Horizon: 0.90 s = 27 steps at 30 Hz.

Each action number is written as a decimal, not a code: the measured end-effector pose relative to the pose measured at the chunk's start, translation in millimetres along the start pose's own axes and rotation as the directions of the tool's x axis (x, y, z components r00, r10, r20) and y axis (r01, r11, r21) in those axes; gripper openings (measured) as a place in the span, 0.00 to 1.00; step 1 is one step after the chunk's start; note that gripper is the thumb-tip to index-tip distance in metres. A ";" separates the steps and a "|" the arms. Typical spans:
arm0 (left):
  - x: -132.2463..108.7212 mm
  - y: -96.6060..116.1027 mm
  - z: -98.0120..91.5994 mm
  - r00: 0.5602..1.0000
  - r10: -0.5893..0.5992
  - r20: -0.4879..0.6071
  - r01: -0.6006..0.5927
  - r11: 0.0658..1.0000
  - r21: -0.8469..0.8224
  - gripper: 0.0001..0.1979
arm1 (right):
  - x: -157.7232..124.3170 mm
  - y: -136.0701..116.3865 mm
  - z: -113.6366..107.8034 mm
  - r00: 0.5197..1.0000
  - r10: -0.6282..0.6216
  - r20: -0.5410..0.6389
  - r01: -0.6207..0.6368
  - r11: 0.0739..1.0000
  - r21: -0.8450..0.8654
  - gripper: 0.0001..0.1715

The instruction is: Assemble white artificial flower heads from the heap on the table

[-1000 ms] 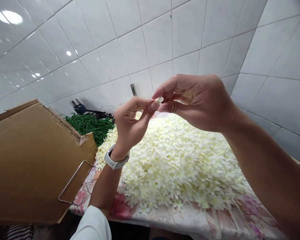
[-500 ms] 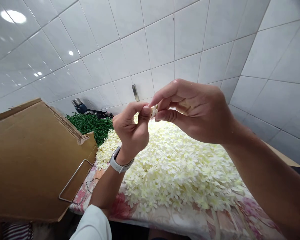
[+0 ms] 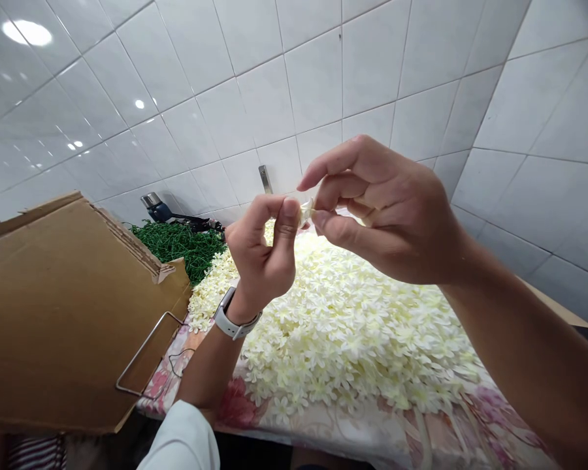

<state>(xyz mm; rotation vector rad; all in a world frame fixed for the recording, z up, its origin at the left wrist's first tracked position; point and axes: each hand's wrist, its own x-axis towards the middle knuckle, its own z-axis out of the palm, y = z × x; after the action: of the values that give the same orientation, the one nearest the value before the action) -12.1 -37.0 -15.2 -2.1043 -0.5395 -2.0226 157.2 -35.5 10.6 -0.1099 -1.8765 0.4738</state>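
Observation:
A small cream artificial flower [image 3: 306,212] is pinched, folded up, between the thumb and fingertips of my right hand [image 3: 387,212]. My left hand [image 3: 262,251] is raised beside it, its thumb and forefinger closed against the flower's left side. A white smartwatch [image 3: 232,316] sits on my left wrist. Below my hands lies a large heap of loose cream artificial flowers [image 3: 353,333], which neither hand touches.
A brown cardboard sheet [image 3: 68,307] with a wire handle [image 3: 147,356] covers the left side. Behind it lies a pile of green leafy garland [image 3: 176,251]. A floral cloth [image 3: 372,434] covers the table. White tiled walls [image 3: 323,85] stand behind.
My right hand has risen slightly and turned, its fingers now spread a little more around the flower. My left thumb has straightened slightly upward. The flower remains pinched between my hands.

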 end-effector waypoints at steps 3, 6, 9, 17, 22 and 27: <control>1.3 1.0 0.1 0.997 0.073 -0.002 -0.072 0.992 0.103 0.07 | -0.1 0.5 0.4 1.000 -0.003 -0.030 0.003 1.000 0.002 0.10; 2.6 1.7 -0.9 0.993 0.119 -0.005 -0.117 0.984 0.136 0.06 | -0.2 0.7 0.6 1.000 -0.003 -0.014 0.003 1.000 0.011 0.08; 2.8 2.0 -1.5 0.995 0.104 -0.009 -0.102 0.986 0.129 0.06 | -0.3 1.3 1.2 1.000 -0.002 -0.001 0.002 1.000 0.030 0.07; 3.7 5.1 0.5 0.999 -0.034 0.012 0.035 0.999 -0.029 0.10 | -0.4 4.5 1.8 0.999 0.002 0.045 -0.008 0.991 0.135 0.09; 5.5 5.2 -0.1 0.999 -0.045 0.014 0.046 0.997 -0.058 0.11 | -1.3 3.5 2.5 0.999 0.036 0.041 -0.041 0.989 0.139 0.07; 5.0 -5.0 -2.8 0.999 0.045 0.021 -0.046 0.999 0.015 0.07 | -1.7 4.1 1.4 1.000 0.008 -0.013 -0.007 0.999 0.050 0.09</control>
<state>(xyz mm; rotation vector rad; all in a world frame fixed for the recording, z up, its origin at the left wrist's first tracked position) -16.4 -32.7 -10.6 -2.1115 -0.5039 -1.9682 155.9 -32.7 7.2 -0.0865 -1.8502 0.5239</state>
